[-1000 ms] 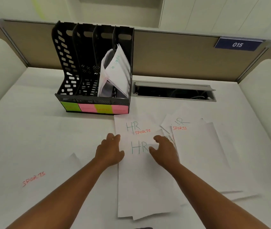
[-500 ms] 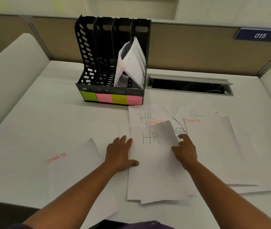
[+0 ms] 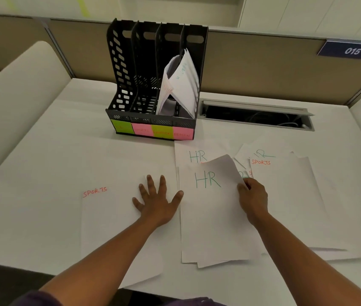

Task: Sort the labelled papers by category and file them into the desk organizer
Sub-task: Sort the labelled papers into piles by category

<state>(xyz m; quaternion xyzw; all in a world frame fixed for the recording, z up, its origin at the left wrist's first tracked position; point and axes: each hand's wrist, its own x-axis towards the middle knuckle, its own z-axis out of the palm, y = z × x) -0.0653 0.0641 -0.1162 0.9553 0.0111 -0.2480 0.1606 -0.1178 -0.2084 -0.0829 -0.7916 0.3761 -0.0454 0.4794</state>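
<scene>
Head view: right hand (image 3: 253,198) pinches the top HR sheet (image 3: 210,206) by its raised right edge, in front of the desk organizer (image 3: 157,85); left hand (image 3: 158,200) lies flat, fingers spread, on the bench (image 3: 31,173). Risk: sheets beneath may drag along, mixing SPORTS with HR

We have a single wide-angle view from head height, looking forward and down across the tabletop (image 3: 42,164) toward the partition wall (image 3: 263,69). It sits close: both forearms enter from the bottom edge, and straight lines bow near the frame's borders.
</scene>
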